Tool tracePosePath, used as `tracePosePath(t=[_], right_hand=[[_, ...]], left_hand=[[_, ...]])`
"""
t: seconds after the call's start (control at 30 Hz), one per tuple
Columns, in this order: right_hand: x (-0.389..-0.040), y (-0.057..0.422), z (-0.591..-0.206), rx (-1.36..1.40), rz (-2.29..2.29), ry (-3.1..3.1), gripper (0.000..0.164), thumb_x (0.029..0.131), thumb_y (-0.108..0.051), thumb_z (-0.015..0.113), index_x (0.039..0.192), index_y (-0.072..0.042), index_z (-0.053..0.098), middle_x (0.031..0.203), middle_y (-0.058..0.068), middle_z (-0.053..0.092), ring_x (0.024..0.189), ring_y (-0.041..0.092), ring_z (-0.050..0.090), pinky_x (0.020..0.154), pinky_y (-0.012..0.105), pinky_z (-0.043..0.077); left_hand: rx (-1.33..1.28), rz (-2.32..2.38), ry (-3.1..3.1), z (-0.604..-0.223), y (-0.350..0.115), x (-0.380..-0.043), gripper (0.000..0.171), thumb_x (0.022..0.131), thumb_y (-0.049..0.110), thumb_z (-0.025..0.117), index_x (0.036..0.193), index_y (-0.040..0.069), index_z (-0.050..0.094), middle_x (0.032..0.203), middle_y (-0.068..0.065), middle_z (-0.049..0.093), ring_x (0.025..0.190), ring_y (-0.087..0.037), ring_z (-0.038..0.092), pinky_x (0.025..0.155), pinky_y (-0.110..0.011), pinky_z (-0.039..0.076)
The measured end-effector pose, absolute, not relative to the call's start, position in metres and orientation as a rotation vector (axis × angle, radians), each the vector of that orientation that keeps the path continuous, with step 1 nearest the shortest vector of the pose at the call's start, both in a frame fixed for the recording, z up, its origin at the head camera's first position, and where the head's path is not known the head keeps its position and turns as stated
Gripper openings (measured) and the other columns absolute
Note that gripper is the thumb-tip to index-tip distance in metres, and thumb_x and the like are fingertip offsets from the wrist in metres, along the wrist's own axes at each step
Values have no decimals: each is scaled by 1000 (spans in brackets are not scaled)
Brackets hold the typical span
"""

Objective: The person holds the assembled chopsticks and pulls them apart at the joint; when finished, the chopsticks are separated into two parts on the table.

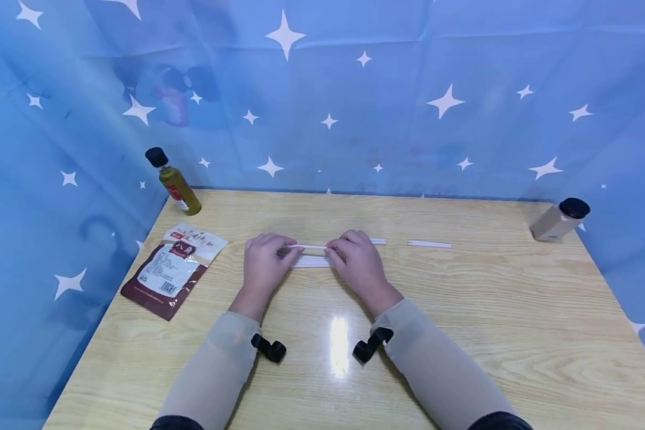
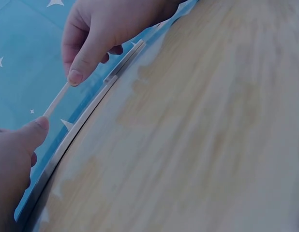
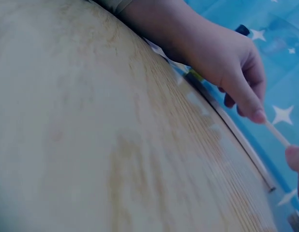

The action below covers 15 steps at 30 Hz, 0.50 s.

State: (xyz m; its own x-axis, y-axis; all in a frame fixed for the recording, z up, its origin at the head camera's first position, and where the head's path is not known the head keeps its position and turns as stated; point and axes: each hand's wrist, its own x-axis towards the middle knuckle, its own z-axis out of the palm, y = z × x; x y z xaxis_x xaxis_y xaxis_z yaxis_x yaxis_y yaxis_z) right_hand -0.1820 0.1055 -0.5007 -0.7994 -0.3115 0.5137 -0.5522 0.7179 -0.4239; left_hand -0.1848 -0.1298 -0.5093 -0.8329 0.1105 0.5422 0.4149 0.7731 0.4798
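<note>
In the head view, a thin white stick [image 1: 312,246] spans the gap between both hands, raised off the table. My left hand [image 1: 262,261] pinches its left end between thumb and fingers. The right end is pinched by my right hand [image 1: 359,261]. Both wrist views show the bare middle of the held stick [image 2: 56,100] between the two thumbs. Just nearer to me, more white sticks [image 1: 312,262] lie side by side on the table, partly hidden by the hands. Another white piece [image 1: 378,241] shows beyond the right hand, and a separate short one [image 1: 429,244] lies farther right.
On the left of the wooden table [image 1: 489,310] lies a maroon and white packet [image 1: 168,272]. A bottle of yellow-green liquid [image 1: 178,188] stands at the back left. A black-capped jar [image 1: 559,220] is at the back right. A blue star-patterned curtain [image 1: 355,119] hangs behind.
</note>
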Motion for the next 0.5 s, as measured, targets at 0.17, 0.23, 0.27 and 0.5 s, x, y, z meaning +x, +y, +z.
tracePosePath(t=[0.17, 0.23, 0.27, 0.5], right_hand=[[-179, 109, -499, 665, 798, -2526, 14, 102, -22, 76, 101, -10, 82, 98, 3, 69, 91, 24, 61, 84, 40, 54], [-178, 111, -498, 657, 797, -2540, 14, 103, -21, 75, 102, -10, 82, 98, 4, 68, 92, 24, 60, 85, 40, 54], [-178, 111, -498, 655, 795, -2547, 13, 103, -21, 74, 103, -10, 81, 99, 4, 68, 92, 24, 60, 85, 40, 54], [-175, 114, -494, 651, 779, -2550, 13, 104, -20, 73, 103, -9, 80, 100, 5, 67, 94, 25, 60, 86, 42, 54]], left_hand=[[-422, -824, -2442, -511, -125, -183, 25, 89, 34, 90, 98, 12, 84, 97, -4, 81, 91, -26, 74, 86, -48, 49], [-434, -820, -2434, -511, -123, -183, 24, 90, 34, 89, 99, 12, 84, 98, -5, 81, 92, -26, 74, 86, -48, 49], [-440, -819, -2429, -510, -123, -183, 23, 90, 33, 89, 100, 13, 84, 98, -5, 81, 92, -27, 74, 85, -48, 49], [-464, -761, -2409, -506, -121, -182, 21, 92, 32, 88, 102, 14, 85, 99, -5, 81, 92, -28, 74, 89, -50, 51]])
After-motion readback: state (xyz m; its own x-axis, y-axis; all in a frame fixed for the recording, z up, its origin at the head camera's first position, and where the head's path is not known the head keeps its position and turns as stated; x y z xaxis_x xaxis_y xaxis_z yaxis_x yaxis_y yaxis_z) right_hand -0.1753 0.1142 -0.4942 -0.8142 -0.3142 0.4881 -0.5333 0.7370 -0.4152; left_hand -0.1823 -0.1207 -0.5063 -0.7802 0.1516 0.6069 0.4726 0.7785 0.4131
